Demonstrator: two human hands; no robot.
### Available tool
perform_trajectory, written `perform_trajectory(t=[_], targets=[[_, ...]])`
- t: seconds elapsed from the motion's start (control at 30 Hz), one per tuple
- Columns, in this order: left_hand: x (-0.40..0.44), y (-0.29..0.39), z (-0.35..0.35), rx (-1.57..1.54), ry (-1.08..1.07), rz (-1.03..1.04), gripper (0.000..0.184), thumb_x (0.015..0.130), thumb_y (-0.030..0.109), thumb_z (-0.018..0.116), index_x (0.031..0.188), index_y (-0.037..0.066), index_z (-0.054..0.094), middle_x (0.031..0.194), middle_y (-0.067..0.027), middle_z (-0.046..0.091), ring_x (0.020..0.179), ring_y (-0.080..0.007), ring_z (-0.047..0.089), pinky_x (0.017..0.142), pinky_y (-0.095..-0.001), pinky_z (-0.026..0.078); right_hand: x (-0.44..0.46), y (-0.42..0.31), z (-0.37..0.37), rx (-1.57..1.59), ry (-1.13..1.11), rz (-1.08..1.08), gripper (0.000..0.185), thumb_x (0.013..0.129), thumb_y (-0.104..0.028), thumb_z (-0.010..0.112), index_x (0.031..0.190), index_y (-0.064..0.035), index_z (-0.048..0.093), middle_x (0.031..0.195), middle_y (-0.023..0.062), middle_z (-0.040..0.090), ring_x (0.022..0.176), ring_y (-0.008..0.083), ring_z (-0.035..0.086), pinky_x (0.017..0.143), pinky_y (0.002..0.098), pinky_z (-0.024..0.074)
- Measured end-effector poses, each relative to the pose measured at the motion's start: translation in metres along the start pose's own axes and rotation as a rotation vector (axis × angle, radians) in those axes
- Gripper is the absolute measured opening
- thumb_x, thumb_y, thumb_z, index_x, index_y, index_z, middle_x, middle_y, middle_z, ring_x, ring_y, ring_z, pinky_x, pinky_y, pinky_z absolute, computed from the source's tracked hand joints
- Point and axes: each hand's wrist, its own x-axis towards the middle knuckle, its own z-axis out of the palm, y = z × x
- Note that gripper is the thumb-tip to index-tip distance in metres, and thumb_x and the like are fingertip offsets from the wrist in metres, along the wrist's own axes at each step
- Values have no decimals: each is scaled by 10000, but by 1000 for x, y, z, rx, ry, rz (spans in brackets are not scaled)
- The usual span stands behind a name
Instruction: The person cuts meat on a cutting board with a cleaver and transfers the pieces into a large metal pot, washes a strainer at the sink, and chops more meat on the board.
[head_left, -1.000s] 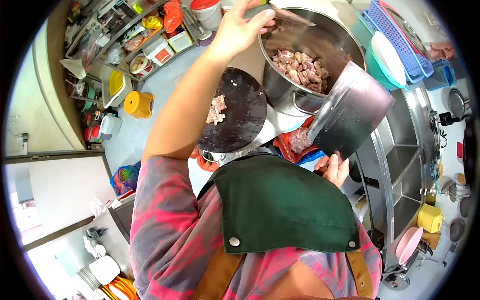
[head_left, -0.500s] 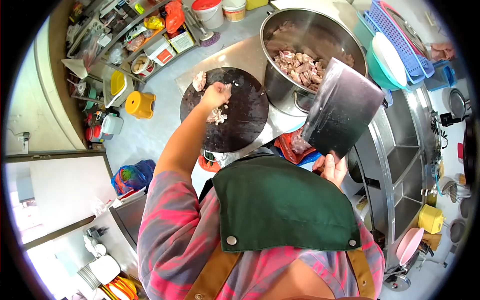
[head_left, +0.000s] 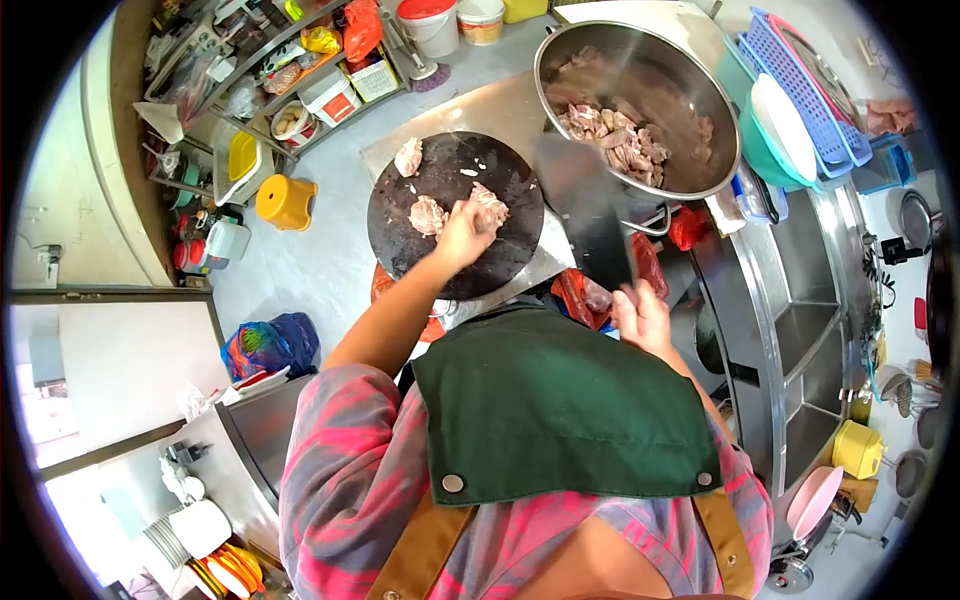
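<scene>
My left hand [head_left: 467, 236] is closed on a piece of raw meat [head_left: 488, 204] over the round dark chopping board [head_left: 400, 254]. Two other lumps of meat lie on the board, one [head_left: 428, 216] beside my fingers and one [head_left: 408, 157] near the far left edge. My right hand [head_left: 642, 316] grips a broad cleaver [head_left: 594, 225], its blade blurred and raised between the board and the pot. Chopped meat [head_left: 620, 140] lies in the large steel pot [head_left: 690, 192] behind the blade.
A metal table [head_left: 500, 95] bears the board. Stacked baskets and basins [head_left: 783, 125] stand at the right, above steel sinks [head_left: 805, 335]. A yellow stool [head_left: 286, 203] and a shelf with tubs [head_left: 330, 100] are at the left. Red bags [head_left: 575, 300] hang near my apron.
My left hand has moved right across the board and now holds a piece of meat there. The cleaver has swung left from beside the pot toward the board.
</scene>
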Motion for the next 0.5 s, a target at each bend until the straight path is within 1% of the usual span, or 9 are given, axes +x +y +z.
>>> perform_trajectory(t=[0.03,0.07,0.1,0.17,0.2,0.23,0.37,0.47,0.5], targets=[[-13,-6,5,-19,-14,64,237,698,35,638,898,60,514,985,-141,515,883,-291,550,761,-351,457,8,-9,0,-110,-58,31,140,830,-160,616,855,-49,535,634,163,566,554,357,574,502,400,447],[-25,-13,9,-38,-27,128,242,678,32,639,896,51,535,997,-160,500,889,-317,538,773,-351,452,12,-3,4,-176,-138,-2,170,845,-219,586,847,-63,518,643,187,581,590,392,580,522,452,447],[-35,-11,11,17,88,245,175,700,33,625,867,72,592,956,-115,530,854,-312,548,755,-367,468,15,5,9,-266,-224,-9,191,854,-242,567,840,-62,507,660,186,589,598,395,582,525,465,446],[-43,-8,8,84,142,286,183,705,49,629,884,88,622,942,-96,547,864,-298,549,763,-360,466,18,18,19,-398,-409,16,236,883,-296,505,860,-61,492,716,188,608,648,400,589,558,497,449],[-47,-6,6,117,169,305,189,707,57,631,893,95,637,935,-86,555,868,-291,550,768,-356,464,20,20,23,-417,-458,25,234,886,-293,497,864,-60,491,718,191,608,660,397,591,568,499,449],[-50,-4,5,173,151,272,203,707,64,629,899,120,661,930,-65,578,887,-274,548,789,-348,462,23,22,27,-438,-506,35,232,890,-290,489,868,-58,489,720,194,607,673,395,593,579,501,449],[-50,-9,8,198,164,407,206,696,79,621,893,128,656,977,-56,592,901,-266,548,810,-339,461,36,27,35,-499,-649,42,227,903,-268,457,894,-44,493,744,212,606,737,400,596,626,503,452],[-46,-20,17,221,83,379,206,698,88,613,897,120,653,979,-59,598,913,-265,550,826,-340,455,51,23,42,-569,-740,14,210,890,-232,448,907,-31,504,784,207,621,766,388,609,648,490,472],[-46,-17,17,210,90,357,180,685,94,605,860,112,643,962,-60,600,909,-262,552,811,-348,454,56,24,50,-588,-765,14,195,882,-212,447,908,-28,506,792,205,625,771,382,614,653,486,477]])
